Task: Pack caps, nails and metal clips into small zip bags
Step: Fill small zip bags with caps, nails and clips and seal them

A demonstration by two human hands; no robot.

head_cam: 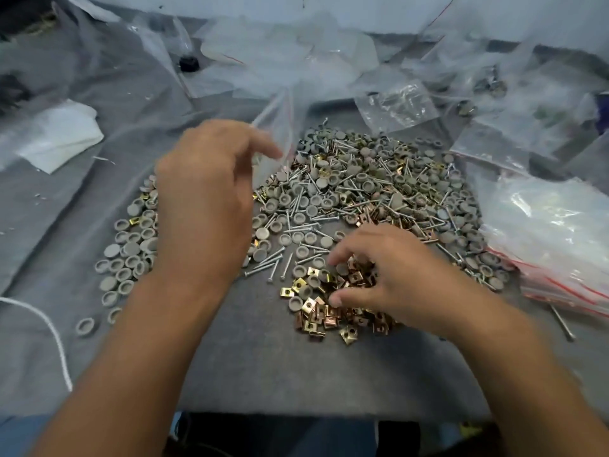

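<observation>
A small zip bag (278, 133), clear with a red seal line, stands tilted over the far side of the heap, its mouth held up by the left hand (204, 206). The left grip pinches the bag's edge between thumb and fingers, probably so the mouth is ready to take parts, though blur hides the exact contact.

Below it lies the mixed heap: grey round caps (309, 209), some dome up and some hollow up, silvery nails (267, 267) lying in all directions, and brass and copper coloured metal clips (329, 311), small folded squares with a hole, gathered mostly at the heap's near edge.

The right hand (395, 278) rests on that clip cluster, its fingers curled into it, so the grip is gathering clips, seemingly to count out a portion for the bag.

The heap sits mid-tabletop (296, 374) on grey cloth. Toward the right edge lies a stack of flat empty zip bags (560, 252); loose plastic bags (296, 51) crowd the far edge, and a white cord (49, 331) trails near the left edge.
</observation>
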